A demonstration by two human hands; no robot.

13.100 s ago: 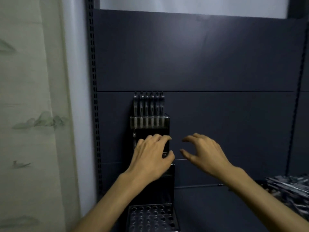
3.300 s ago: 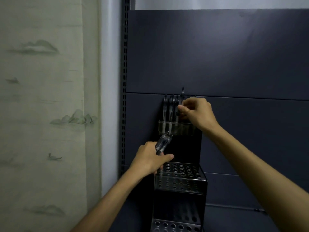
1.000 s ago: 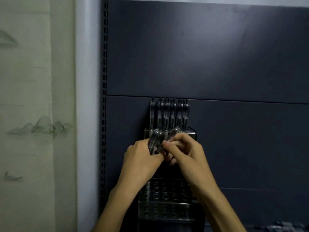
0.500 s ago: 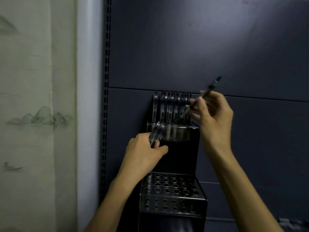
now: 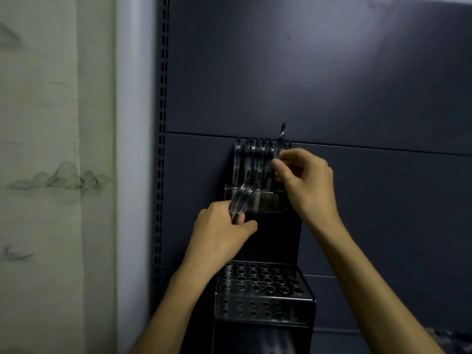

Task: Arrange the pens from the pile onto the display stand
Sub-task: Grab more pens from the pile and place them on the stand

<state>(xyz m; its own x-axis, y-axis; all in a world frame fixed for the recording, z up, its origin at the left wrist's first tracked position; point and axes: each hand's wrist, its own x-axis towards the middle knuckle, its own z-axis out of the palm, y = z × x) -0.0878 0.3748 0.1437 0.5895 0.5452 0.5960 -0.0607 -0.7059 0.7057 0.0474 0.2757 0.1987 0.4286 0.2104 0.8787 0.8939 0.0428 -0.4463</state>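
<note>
Pen display stand, top tier part-filled

Left hand [image 5: 219, 233]: fingers curled round a spare bundle of pens [image 5: 241, 200], held before the display stand [image 5: 265, 290]. Top row of pens [image 5: 255, 159]: nearly full. Right hand [image 5: 306, 182]: pinching one pen [image 5: 281, 139] upright, apparently seating it at the row's right end. Lower perforated tier: almost all holes unfilled; most work remains.

Both hands raised, left hand [image 5: 219, 233] fisted, right hand [image 5: 305, 182] pinching.
</note>
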